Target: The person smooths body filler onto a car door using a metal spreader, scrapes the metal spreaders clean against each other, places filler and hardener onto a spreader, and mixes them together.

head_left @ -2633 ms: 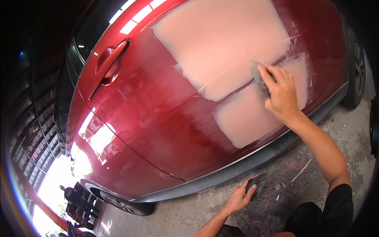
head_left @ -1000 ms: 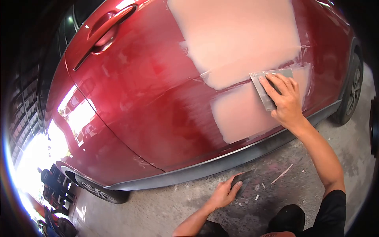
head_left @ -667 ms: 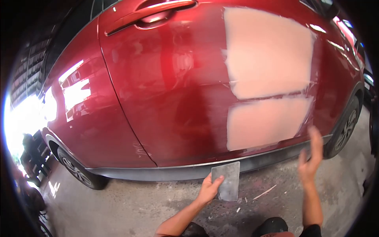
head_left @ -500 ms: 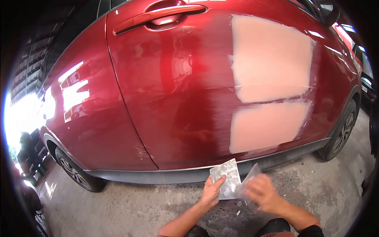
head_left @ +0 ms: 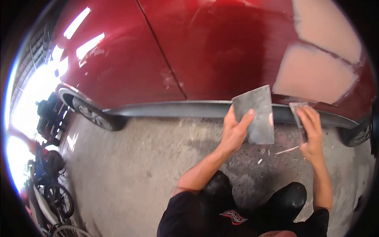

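Observation:
My left hand point(head_left: 237, 128) holds a flat grey plate point(head_left: 258, 118) by its left edge, with the thumb on its face. To the right, my right hand point(head_left: 310, 128) grips a thin grey spreader point(head_left: 297, 115), tilted nearly edge-on. The two tools are apart. Behind them stands a red car point(head_left: 221, 51), its door carrying two pale pink filler patches, a lower one point(head_left: 314, 75) and an upper one point(head_left: 329, 27) cut off by the frame edge. A narrow dark red line runs between the patches.
A dark sill point(head_left: 169, 110) runs along the car's lower edge between two wheels. On the concrete floor point(head_left: 138, 166) lie a pale strip point(head_left: 287, 150) and small scraps. Bicycles point(head_left: 59, 199) and dark equipment stand at the left. My knees are below my hands.
The view has tilted down and shifted, so the patches now sit at the upper right. My right hand has moved away from the plate to the right with the spreader. My left hand still holds the plate.

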`<state>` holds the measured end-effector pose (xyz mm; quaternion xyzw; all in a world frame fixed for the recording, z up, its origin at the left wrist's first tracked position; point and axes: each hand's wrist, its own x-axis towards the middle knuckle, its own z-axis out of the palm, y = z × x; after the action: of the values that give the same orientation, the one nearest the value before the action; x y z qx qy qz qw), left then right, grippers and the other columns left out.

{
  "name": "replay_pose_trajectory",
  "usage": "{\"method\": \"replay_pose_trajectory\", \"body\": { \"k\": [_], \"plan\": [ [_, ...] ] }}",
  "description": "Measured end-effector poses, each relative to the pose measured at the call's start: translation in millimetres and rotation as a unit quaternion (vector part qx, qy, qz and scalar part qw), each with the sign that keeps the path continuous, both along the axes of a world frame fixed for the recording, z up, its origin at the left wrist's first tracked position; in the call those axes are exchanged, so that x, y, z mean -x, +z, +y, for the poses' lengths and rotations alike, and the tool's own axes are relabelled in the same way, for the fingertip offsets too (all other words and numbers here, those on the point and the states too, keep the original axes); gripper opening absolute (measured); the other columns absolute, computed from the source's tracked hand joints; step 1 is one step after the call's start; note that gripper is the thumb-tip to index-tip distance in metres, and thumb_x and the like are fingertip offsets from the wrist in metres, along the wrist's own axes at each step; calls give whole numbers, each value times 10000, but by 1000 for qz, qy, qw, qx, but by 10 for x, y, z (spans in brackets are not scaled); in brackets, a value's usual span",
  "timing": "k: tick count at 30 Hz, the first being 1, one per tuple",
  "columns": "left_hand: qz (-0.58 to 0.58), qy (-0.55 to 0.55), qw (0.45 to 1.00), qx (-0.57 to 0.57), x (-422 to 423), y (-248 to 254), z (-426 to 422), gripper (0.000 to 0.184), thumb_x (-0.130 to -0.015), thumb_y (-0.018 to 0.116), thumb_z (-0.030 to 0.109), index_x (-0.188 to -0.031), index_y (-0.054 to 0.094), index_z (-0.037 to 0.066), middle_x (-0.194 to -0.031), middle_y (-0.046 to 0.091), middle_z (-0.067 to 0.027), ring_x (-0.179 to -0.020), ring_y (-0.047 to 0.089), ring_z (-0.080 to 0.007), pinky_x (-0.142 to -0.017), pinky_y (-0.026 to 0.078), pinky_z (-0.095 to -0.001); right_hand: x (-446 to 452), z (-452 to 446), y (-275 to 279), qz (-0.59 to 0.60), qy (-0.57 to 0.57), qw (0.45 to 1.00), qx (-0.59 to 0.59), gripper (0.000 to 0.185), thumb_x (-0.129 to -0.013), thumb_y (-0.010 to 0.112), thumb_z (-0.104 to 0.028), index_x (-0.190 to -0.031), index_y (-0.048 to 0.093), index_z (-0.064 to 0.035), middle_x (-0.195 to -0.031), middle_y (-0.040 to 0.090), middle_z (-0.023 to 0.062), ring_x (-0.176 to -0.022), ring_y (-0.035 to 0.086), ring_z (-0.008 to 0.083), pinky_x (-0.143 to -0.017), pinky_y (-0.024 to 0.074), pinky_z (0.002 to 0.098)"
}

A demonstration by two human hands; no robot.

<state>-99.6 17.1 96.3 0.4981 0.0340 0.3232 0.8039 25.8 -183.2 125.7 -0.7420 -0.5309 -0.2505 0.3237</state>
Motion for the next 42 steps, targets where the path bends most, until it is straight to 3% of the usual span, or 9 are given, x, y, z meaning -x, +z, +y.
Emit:
{"method": "replay_pose_trajectory", "body": {
  "k": [5, 10, 12, 16, 20, 24, 26, 36, 42],
  "plan": [
    [21, 7, 982, -188, 8, 2, -92, 424, -947, 513, 135, -1330, 405, -12, -1161, 591, -81, -1058, 544, -132, -918, 423, -285, 99, 124, 194, -159, 20, 982, 97, 564, -617, 723, -104, -1171, 618, -119, -1186, 568, 78, -1118, 495, 294, -929, 393, 439],
    [50, 168, 907, -384, 87, 13, -151, 421, -930, 516, 68, -1320, 394, -31, -1227, 543, -113, -1136, 496, -145, -979, 389, -305, 144, 14, -301, -48, 138, 974, 174, 712, -491, 745, -91, -1187, 604, -149, -1209, 565, 76, -1125, 499, 300, -920, 371, 474],
    [-62, 161, 962, -213, 12, -33, -178, 421, -917, 530, 54, -1309, 401, -33, -1221, 547, -127, -1131, 508, -179, -975, 395, -320, 53, -92, -576, 4, 168, 970, 175, 719, -489, 711, -53, -1193, 601, -139, -1180, 584, 89, -1104, 520, 298, -922, 380, 453],
    [-221, 234, 918, -234, -168, 250, -130, 409, -914, 556, 89, -1289, 435, -20, -1187, 592, -178, -1127, 556, -243, -948, 422, -322, -340, -354, -341, 59, 48, 997, 18, 663, -546, 559, 89, -1178, 615, -102, -1113, 625, 120, -1050, 564, 296, -907, 419, 400],
    [47, 0, 854, -518, -435, -19, -158, 433, -937, 523, 210, -1321, 410, 45, -1003, 646, -199, -871, 661, -237, -792, 508, -347, -845, -576, 877, -104, -81, 955, -266, 575, -673, 456, 160, -1215, 558, -3, -1192, 575, 203, -1121, 543, 340, -998, 389, 390],
    [155, -163, 800, -557, -559, -793, -400, 460, -963, 456, 276, -1395, 341, 169, -508, 496, -119, -457, 550, -246, -547, 463, -415, -1289, -415, 1842, -339, -209, 901, -171, 600, -682, 483, 128, -1244, 547, -74, -1198, 561, 128, -1106, 513, 330, -970, 378, 393],
    [152, -243, 738, -611, -593, -985, -441, 465, -967, 442, 276, -1406, 327, 173, -483, 447, -109, -445, 508, -246, -551, 442, -410, -1476, -342, 2141, -402, -229, 876, -138, 601, -685, 486, 117, -1246, 547, -87, -1208, 562, 107, -1107, 510, 322, -963, 379, 389],
    [180, -254, 767, -562, -772, -968, -429, 468, -967, 434, 285, -1409, 335, 166, -499, 417, -113, -480, 474, -241, -567, 422, -408, -1459, -247, 1672, -320, -178, 929, -58, 631, -650, 544, 93, -1242, 573, -121, -1213, 562, 102, -1137, 508, 292, -1004, 363, 396],
    [161, -248, 785, -544, -751, -951, -441, 467, -960, 445, 275, -1406, 343, 178, -522, 451, -124, -495, 493, -258, -555, 412, -402, -1489, -188, 2589, -311, -175, 899, -252, 592, -703, 519, 102, -1266, 537, -79, -1192, 592, 156, -1108, 550, 318, -969, 409, 354]
  ]
}}
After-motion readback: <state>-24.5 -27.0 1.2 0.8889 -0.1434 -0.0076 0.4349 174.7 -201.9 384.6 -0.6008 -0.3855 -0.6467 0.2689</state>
